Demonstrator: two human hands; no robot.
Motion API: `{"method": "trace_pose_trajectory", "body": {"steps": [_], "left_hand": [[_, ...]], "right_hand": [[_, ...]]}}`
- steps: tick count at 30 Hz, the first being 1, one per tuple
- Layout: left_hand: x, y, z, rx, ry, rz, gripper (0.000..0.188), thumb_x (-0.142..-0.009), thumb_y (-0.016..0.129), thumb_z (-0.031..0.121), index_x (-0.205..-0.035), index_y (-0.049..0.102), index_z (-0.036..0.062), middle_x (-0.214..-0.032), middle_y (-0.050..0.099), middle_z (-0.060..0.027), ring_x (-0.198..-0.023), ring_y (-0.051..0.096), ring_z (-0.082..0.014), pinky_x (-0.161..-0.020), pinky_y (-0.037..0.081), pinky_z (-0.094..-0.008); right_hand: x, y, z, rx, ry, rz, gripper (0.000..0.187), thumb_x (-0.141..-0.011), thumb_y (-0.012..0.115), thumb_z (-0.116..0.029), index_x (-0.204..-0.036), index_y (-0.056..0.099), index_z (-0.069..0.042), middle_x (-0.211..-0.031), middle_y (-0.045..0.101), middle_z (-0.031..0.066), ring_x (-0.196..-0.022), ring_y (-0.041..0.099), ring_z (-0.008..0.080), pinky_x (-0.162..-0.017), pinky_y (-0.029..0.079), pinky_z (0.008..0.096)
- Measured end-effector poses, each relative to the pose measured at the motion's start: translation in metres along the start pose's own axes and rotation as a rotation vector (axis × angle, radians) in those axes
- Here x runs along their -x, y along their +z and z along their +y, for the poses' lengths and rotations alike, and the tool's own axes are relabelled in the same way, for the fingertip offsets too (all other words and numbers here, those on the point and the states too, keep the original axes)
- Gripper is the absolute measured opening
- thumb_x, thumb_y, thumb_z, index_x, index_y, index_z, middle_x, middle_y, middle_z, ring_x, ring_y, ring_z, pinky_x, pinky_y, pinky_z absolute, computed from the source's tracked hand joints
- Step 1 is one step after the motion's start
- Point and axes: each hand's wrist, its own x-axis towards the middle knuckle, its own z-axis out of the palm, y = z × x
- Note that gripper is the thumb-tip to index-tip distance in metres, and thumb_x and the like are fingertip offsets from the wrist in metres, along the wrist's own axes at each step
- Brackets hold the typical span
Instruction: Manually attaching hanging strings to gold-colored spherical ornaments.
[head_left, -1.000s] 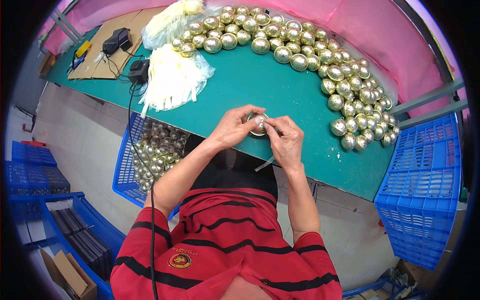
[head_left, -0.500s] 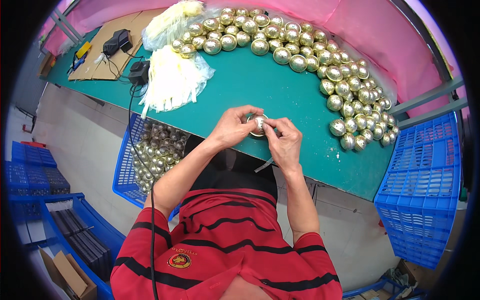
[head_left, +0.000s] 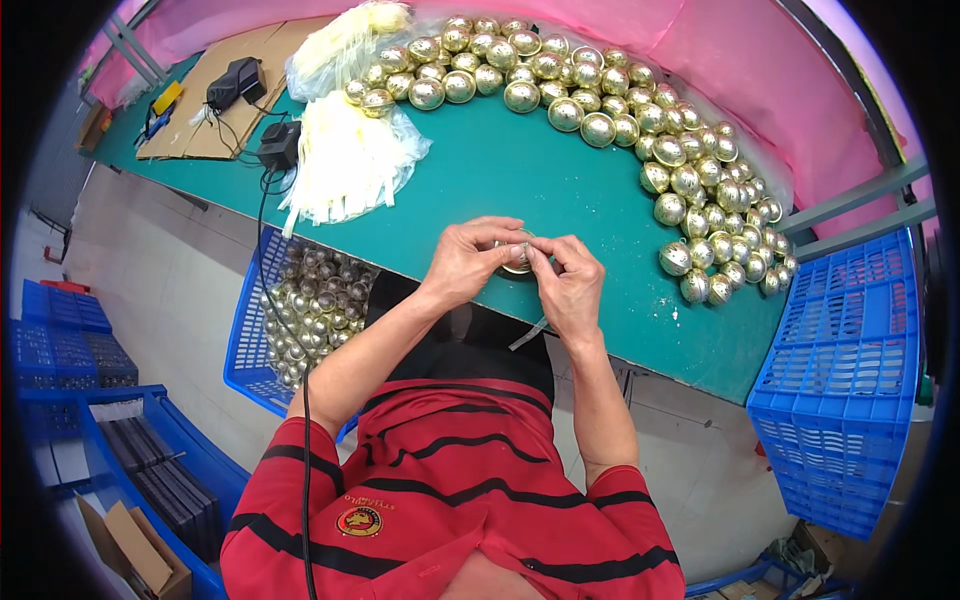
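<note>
A round gold ball ornament (head_left: 517,266) is held between both hands at the front edge of the green table (head_left: 480,170). My left hand (head_left: 468,258) grips its left side, fingers over the top and thumb on its face. My right hand (head_left: 570,285) pinches at the ball's upper right with thumb and forefinger. Fingers hide much of the ball, and any small part in the pinch cannot be made out. Many similar gold balls (head_left: 597,129) lie in a curved band along the table's back and right.
White strips (head_left: 345,165) on clear plastic lie at the left, beside a black adapter (head_left: 279,146) whose cord hangs past my left arm. Cardboard (head_left: 200,120) lies farther left. A blue crate (head_left: 250,350) of balls stands below the table; stacked blue crates (head_left: 840,390) stand right.
Both hands stay in nearly the same place. My left fingers and thumb have shifted slightly over the ball, which now shows less of its face.
</note>
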Motion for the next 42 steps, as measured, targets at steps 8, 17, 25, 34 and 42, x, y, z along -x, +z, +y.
{"method": "trace_pose_trajectory", "body": {"steps": [8, 17, 25, 34, 42], "left_hand": [[0.005, 0.009, -0.004, -0.03, 0.099, 0.145, 0.015, -0.094, 0.073, 0.004, -0.106, 0.079, -0.0012, -0.115, 0.074, -0.0169, -0.108, 0.069, -0.019, -0.092, 0.058, -0.0331], [-0.007, -0.005, 0.039, 0.198, 0.045, 0.174, 0.011, -0.1, 0.066, 0.004, -0.107, 0.069, -0.0035, -0.106, 0.077, -0.0141, -0.096, 0.071, -0.0156, -0.089, 0.057, -0.0307], [-0.003, -0.006, 0.049, 0.304, 0.082, 0.093, 0.011, -0.102, 0.066, 0.008, -0.108, 0.066, -0.0014, -0.107, 0.076, -0.0174, -0.099, 0.072, -0.0181, -0.091, 0.058, -0.0333], [0.01, -0.019, 0.062, 0.334, 0.068, 0.084, 0.011, -0.102, 0.066, 0.009, -0.108, 0.066, 0.0001, -0.109, 0.075, -0.0184, -0.1, 0.072, -0.0186, -0.088, 0.059, -0.0321], [0.015, -0.019, 0.059, 0.35, 0.101, 0.074, 0.01, -0.103, 0.064, 0.008, -0.109, 0.066, 0.0, -0.11, 0.075, -0.0186, -0.099, 0.072, -0.0184, -0.084, 0.06, -0.0308]], "right_hand": [[0.002, 0.003, 0.001, -0.151, 0.149, -0.054, 0.013, -0.092, 0.077, -0.006, -0.104, 0.077, -0.001, -0.08, 0.069, 0.0034, -0.06, 0.051, 0.0084, -0.054, 0.041, 0.0258], [0.02, -0.04, 0.016, -1.098, 0.605, -0.315, 0.024, -0.098, 0.066, -0.004, -0.12, 0.07, 0.003, -0.099, 0.076, 0.0197, -0.064, 0.063, 0.0132, -0.059, 0.05, 0.0245], [-0.008, -0.035, -0.006, -1.045, 0.366, -0.58, 0.042, -0.099, 0.058, 0.002, -0.14, 0.055, 0.009, -0.132, 0.067, 0.0272, -0.111, 0.072, 0.0332, -0.097, 0.057, 0.0429], [-0.015, -0.012, -0.028, -0.901, 0.336, -0.635, 0.046, -0.102, 0.062, -0.007, -0.143, 0.051, 0.01, -0.135, 0.065, 0.0254, -0.116, 0.07, 0.0339, -0.103, 0.056, 0.0428], [-0.007, 0.001, -0.036, -0.623, 0.244, -0.474, 0.027, -0.106, 0.06, -0.014, -0.123, 0.066, 0.007, -0.113, 0.074, 0.0203, -0.097, 0.075, 0.0252, -0.083, 0.061, 0.033]]}}
